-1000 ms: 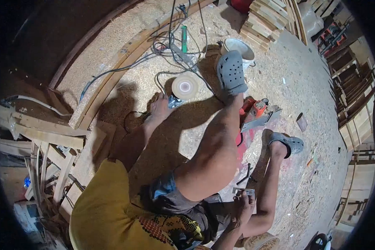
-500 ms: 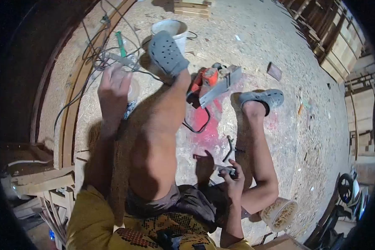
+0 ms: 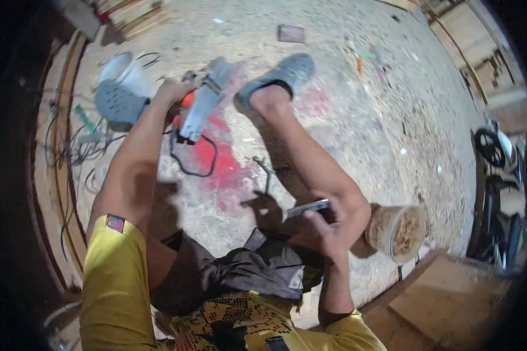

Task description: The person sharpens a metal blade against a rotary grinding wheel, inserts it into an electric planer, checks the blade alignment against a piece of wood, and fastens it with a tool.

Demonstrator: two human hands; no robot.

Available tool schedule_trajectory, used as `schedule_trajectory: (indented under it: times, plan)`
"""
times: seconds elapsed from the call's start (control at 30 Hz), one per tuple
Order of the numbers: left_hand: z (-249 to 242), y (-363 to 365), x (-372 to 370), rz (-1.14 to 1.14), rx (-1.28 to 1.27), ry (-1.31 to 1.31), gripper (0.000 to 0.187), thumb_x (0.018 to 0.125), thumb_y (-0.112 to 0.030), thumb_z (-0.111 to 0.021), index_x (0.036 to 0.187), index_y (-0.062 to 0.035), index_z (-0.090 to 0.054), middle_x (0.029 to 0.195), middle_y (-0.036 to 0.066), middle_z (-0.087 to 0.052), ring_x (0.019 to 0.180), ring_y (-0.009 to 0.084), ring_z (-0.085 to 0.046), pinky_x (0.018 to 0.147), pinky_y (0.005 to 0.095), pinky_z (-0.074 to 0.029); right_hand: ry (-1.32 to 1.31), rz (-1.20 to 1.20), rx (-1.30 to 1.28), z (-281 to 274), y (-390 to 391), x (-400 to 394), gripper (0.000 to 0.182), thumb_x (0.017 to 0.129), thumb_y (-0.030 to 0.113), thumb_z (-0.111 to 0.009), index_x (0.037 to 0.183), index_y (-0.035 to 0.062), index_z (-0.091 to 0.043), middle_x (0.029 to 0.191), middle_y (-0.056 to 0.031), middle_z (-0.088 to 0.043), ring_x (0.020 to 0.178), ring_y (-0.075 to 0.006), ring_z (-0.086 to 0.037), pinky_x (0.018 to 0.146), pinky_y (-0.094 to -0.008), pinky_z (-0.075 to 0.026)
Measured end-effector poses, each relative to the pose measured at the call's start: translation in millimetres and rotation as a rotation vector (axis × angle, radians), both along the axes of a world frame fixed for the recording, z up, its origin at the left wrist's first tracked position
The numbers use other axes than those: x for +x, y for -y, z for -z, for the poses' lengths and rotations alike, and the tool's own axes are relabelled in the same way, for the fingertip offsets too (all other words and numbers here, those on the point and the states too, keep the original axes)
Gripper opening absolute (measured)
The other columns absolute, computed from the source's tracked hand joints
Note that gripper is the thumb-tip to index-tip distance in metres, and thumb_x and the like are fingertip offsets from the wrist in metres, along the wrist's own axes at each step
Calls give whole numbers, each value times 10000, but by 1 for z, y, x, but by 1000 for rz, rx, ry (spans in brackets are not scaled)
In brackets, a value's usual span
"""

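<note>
My left hand (image 3: 177, 93) reaches forward over my left leg and is closed around the far part of an electric hand planer (image 3: 204, 104). The tool lies on its side with its long grey sole facing me and to the right; some of its orange body shows beside my fingers. Above my right thigh, my right hand (image 3: 329, 221) pinches a small flat metal piece (image 3: 308, 208) between thumb and fingers. A dark wrench-like tool (image 3: 266, 171) with a crossbar lies on the floor between my legs, and the planer's black cord (image 3: 212, 167) loops nearby.
A white bucket (image 3: 123, 71) stands beyond my left clog (image 3: 120, 104). A clear tub of shavings (image 3: 409, 235) lies tipped by my right knee. Tangled cables and a green-handled tool (image 3: 84, 119) are at the left. A brown block (image 3: 291, 34) sits past my right clog (image 3: 284, 76).
My left hand has moved from beside the cables at the left to the planer. My view has turned, shifting the floor things leftward. The right hand still holds the flat metal piece.
</note>
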State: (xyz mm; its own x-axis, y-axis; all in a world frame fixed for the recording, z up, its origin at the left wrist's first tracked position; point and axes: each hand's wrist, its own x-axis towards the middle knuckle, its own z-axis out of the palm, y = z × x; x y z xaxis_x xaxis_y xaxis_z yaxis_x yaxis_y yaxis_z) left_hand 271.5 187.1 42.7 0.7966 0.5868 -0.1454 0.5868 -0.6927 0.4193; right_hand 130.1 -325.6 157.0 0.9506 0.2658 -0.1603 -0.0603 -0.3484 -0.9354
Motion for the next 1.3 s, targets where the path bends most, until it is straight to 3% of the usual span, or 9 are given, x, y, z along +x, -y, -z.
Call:
schedule_trajectory:
  times: [0.07, 0.23, 0.43, 0.67, 0.77, 0.93, 1.0, 1.07, 1.3]
  plan:
    - [11, 16, -13, -25, -451, 118, 959, 709, -673, -841, 1162, 156, -675, 1106, 256, -739, 993, 294, -730, 836, 428, -562, 28, 272, 151, -2, 48, 4, 424, 882, 36, -769, 1286, 14, -641, 1055, -37, -662, 970, -144, -623, 870, -280, -501]
    - [8, 22, -23, -253, -328, 1, 904, 724, -535, -892, 1255, 151, -636, 1127, 209, -724, 986, 260, -700, 800, 404, -557, 92, 740, 294, -23, 110, -2, 504, 903, 31, -710, 1386, 2, -564, 1137, -89, -634, 947, -158, -629, 839, -282, -523]
    - [88, 26, -77, -283, -886, 199, 899, 718, -430, -919, 1306, 165, -592, 1186, 212, -699, 1001, 281, -698, 818, 405, -567, 12, 976, 310, 52, 154, -69, 444, 917, 32, -727, 1342, 17, -599, 1032, -57, -650, 871, -129, -621, 713, -260, -520]
    - [-1, 162, -152, -477, -472, 249, 793, 725, -285, -919, 1264, 191, -584, 1174, 205, -689, 974, 292, -712, 807, 438, -591, -148, 904, -69, 181, 210, -99, 385, 831, 137, -830, 1112, -65, -659, 915, -137, -712, 854, -203, -665, 775, -357, -536]
    - [5, 187, -172, -430, -837, 386, 561, 774, -240, -872, 1192, 62, -650, 1005, 140, -708, 777, 270, -714, 621, 426, -589, -94, 843, -254, 212, 215, -87, 430, 824, 202, -849, 1091, -76, -659, 853, -174, -717, 805, -253, -685, 751, -395, -544]
    - [14, 220, -199, -489, -928, 312, 502, 793, -220, -852, 1182, 27, -654, 962, 122, -707, 707, 224, -699, 501, 387, -547, 345, 934, -715, 130, 189, -119, 374, 841, 243, -808, 1106, 13, -678, 962, -234, -718, 964, -449, -690, 853, -493, -544]
    - [5, 244, -212, -548, -867, 294, 558, 789, -242, -854, 1200, 61, -630, 969, 133, -706, 733, 235, -702, 534, 397, -564, 304, 774, -743, 117, 201, -140, 403, 876, 232, -758, 1227, 66, -649, 901, -195, -705, 948, -465, -690, 828, -502, -548]
    - [16, 243, -221, -499, -881, 350, 628, 792, -246, -844, 1245, 104, -586, 1053, 168, -696, 809, 244, -713, 585, 392, -583, -251, -41, -886, 95, 203, -168, 326, 926, 212, -680, 1215, 73, -622, 842, -183, -683, 893, -444, -710, 762, -526, -554]
    - [-4, 246, -212, -290, -846, 233, 948, 795, -392, -815, 1403, 212, -410, 1368, 290, -579, 1178, 323, -640, 916, 401, -564, -193, 79, -1092, 119, 148, -254, 236, 953, 212, -627, 1110, 36, -626, 949, -233, -722, 929, -393, -739, 756, -507, -581]
